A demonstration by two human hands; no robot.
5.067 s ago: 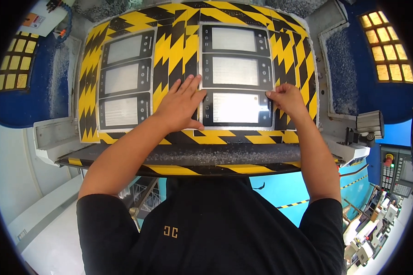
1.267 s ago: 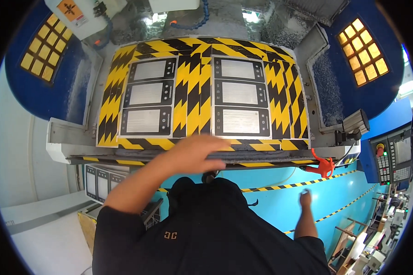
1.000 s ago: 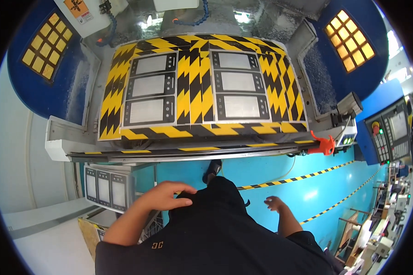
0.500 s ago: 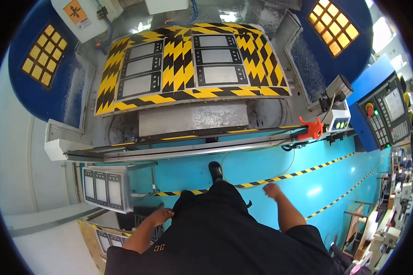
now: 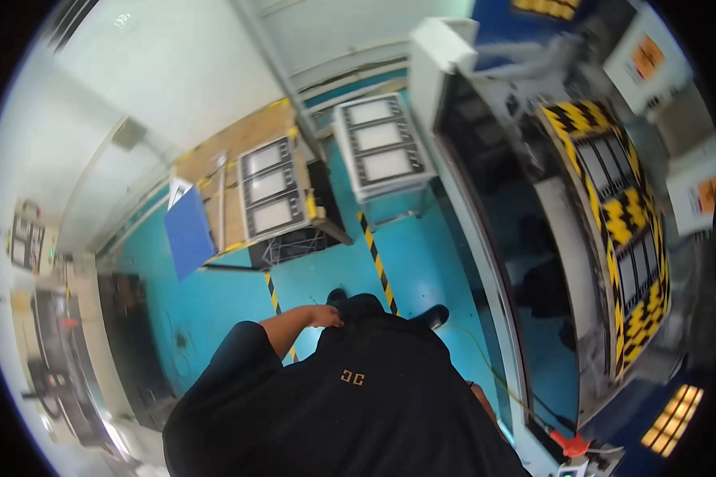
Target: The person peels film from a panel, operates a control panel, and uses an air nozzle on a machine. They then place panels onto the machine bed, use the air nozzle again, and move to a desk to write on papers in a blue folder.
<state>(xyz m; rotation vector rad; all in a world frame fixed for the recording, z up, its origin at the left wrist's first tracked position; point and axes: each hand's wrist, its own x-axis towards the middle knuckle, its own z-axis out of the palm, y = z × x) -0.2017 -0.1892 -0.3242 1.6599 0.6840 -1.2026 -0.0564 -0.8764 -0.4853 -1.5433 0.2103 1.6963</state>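
Observation:
My left hand (image 5: 326,316) hangs in front of my dark shirt (image 5: 350,413), close to my trousers. Its fingers look bent but are blurred, and its palm is hidden. Of my right arm only a bit of forearm (image 5: 486,407) shows beside the shirt; the right hand is out of sight. Ahead of my left hand, a wooden table (image 5: 203,163) carries a row of flat panels (image 5: 266,184) with black frames and pale windows. To its right, a stack of similar panels (image 5: 380,137) rests on a metal stand (image 5: 406,215). Neither hand touches them.
A blue board (image 5: 188,234) leans at the table's left edge. On my right stands a machine with a long metal front rail (image 5: 493,278) and a yellow-black striped bed (image 5: 624,211) holding panels. A red air gun (image 5: 569,443) is at its near corner. Striped tape (image 5: 378,262) crosses the floor.
My view has turned left, from facing the machine to facing the table and panel stack. The machine is now on my right. My right hand has gone out of view.

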